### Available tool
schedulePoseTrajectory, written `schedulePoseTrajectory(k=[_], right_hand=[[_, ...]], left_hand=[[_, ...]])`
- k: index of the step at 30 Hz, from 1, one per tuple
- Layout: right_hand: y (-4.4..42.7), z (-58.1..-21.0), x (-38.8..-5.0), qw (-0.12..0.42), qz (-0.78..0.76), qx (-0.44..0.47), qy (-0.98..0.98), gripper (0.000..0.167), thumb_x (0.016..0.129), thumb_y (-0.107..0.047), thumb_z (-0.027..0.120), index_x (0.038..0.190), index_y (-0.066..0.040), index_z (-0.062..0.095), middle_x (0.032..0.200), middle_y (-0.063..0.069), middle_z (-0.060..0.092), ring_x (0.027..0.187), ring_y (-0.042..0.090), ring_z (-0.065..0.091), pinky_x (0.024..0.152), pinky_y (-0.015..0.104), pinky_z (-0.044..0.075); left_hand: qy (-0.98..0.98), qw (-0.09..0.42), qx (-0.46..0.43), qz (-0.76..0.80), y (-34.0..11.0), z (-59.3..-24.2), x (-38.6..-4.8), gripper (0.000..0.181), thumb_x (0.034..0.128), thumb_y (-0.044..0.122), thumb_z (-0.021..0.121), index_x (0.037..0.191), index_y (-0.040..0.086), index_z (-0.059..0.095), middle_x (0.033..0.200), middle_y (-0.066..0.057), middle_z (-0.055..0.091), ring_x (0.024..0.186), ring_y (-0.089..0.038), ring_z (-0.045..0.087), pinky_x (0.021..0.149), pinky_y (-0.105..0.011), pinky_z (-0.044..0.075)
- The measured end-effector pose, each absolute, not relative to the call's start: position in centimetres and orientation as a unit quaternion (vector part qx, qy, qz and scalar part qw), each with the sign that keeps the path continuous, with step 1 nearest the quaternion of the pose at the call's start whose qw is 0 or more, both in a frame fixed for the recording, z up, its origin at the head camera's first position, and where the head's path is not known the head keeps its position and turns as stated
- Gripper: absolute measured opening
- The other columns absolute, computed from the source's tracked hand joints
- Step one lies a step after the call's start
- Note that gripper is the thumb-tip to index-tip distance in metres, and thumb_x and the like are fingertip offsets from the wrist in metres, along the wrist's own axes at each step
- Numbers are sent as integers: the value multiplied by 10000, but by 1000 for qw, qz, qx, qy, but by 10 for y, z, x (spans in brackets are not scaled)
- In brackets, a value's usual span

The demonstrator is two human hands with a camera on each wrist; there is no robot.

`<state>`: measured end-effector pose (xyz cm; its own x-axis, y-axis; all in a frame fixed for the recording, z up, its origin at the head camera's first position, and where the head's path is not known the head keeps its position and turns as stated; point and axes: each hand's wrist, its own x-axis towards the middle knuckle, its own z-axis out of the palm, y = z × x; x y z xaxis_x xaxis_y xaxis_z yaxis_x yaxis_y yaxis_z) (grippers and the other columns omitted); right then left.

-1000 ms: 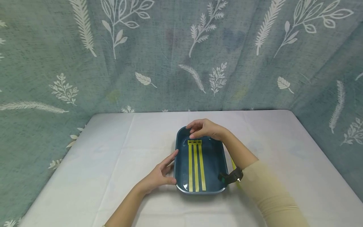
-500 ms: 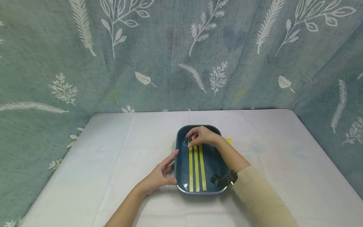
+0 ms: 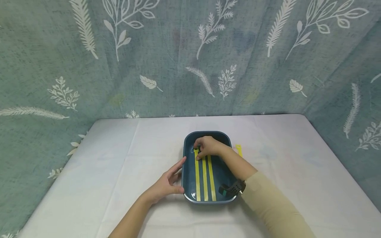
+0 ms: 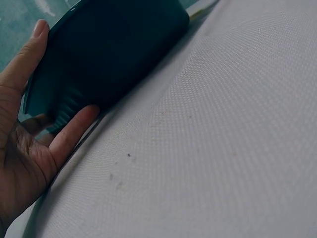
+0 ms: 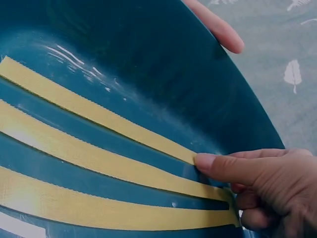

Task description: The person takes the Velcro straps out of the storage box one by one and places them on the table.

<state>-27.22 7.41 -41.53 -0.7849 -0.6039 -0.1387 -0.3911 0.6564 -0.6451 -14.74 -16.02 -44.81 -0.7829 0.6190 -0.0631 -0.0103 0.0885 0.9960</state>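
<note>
A dark teal, round-cornered tray (image 3: 221, 172) sits on the white cloth. Inside it, three flat yellow straps lie lengthwise side by side, and the leftmost strap (image 3: 197, 180) is lifted slightly from its neighbours at the far end. My right hand (image 3: 209, 147) reaches into the tray and pinches that strap near its slotted head between thumb and fingers, as the right wrist view also shows. My left hand (image 3: 166, 183) is at the tray's left side, its fairly straight fingers touching the outer wall and rim. The far ends of the other straps are partly hidden by the right hand.
Another yellow strap (image 3: 239, 149) lies on the cloth just right of the tray, mostly hidden behind the right forearm. A green leaf-patterned curtain (image 3: 166, 66) hangs behind the white-covered table (image 3: 148, 138). A dark band (image 3: 232, 188) circles the right wrist.
My right hand has come down and nearer from the tray's far end onto the straps and now pinches the leftmost one, which has shifted slightly left. The left hand stays in place.
</note>
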Motion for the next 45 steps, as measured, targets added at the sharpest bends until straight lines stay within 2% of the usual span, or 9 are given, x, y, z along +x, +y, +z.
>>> schedulePoseTrajectory(k=[5, 15, 19, 23, 30, 35, 40, 45], right_hand=[[68, -414, -270, 176, -293, -284, 896, 451, 719, -205, 831, 1109, -55, 660, 633, -24, 550, 549, 82, 478, 505, 192, 396], [60, -413, -267, 161, -238, -298, 910, 679, 665, -344, 859, 1198, -33, 578, 805, 6, 603, 685, 106, 540, 593, 206, 455], [58, -412, -266, 164, -228, -288, 916, 703, 657, -367, 860, 1197, -22, 571, 846, 10, 607, 716, 111, 548, 623, 215, 469], [58, -412, -265, 168, -233, -292, 913, 659, 668, -343, 857, 1172, -19, 583, 838, 14, 604, 703, 113, 545, 615, 218, 467], [58, -413, -265, 168, -256, -316, 898, 460, 723, -274, 827, 1063, -44, 619, 748, -10, 592, 613, 81, 529, 531, 182, 438], [59, -410, -264, 177, -292, -322, 883, 360, 773, -241, 788, 1019, -60, 598, 662, -10, 590, 551, 90, 542, 506, 198, 444], [61, -409, -265, 179, -351, -324, 860, 291, 799, -166, 759, 1010, -46, 599, 718, -18, 660, 611, 89, 630, 576, 213, 522], [59, -411, -267, 215, -452, -279, 820, 233, 808, -32, 720, 1019, -11, 623, 828, 59, 710, 734, 149, 693, 672, 282, 580]], left_hand=[[695, 248, 217, 639, -161, -448, -147, 982, 767, 343, 786, 1512, 360, 147, 1592, -95, 34, 1401, -427, 205, 1120, -513, 247], [694, 252, 216, 639, -160, -448, -146, 997, 774, 347, 779, 1523, 320, 122, 1594, -97, 16, 1402, -438, 190, 1122, -510, 243], [694, 254, 215, 639, -160, -449, -146, 994, 779, 333, 777, 1523, 321, 119, 1594, -93, 11, 1403, -435, 191, 1120, -501, 251], [692, 254, 218, 639, -160, -449, -146, 977, 790, 312, 771, 1521, 335, 122, 1594, -96, 12, 1402, -435, 195, 1114, -498, 266], [691, 253, 227, 639, -161, -449, -147, 976, 809, 291, 756, 1529, 298, 97, 1593, -107, 7, 1398, -449, 191, 1112, -527, 254], [691, 253, 225, 639, -160, -448, -147, 971, 811, 290, 754, 1528, 302, 98, 1593, -104, 7, 1400, -450, 180, 1109, -517, 264], [693, 252, 223, 638, -161, -448, -147, 955, 805, 312, 757, 1518, 345, 123, 1593, -100, 15, 1399, -447, 188, 1110, -509, 267], [697, 247, 224, 635, -161, -449, -148, 947, 796, 336, 762, 1510, 369, 141, 1593, -96, 20, 1400, -447, 184, 1119, -525, 236]])
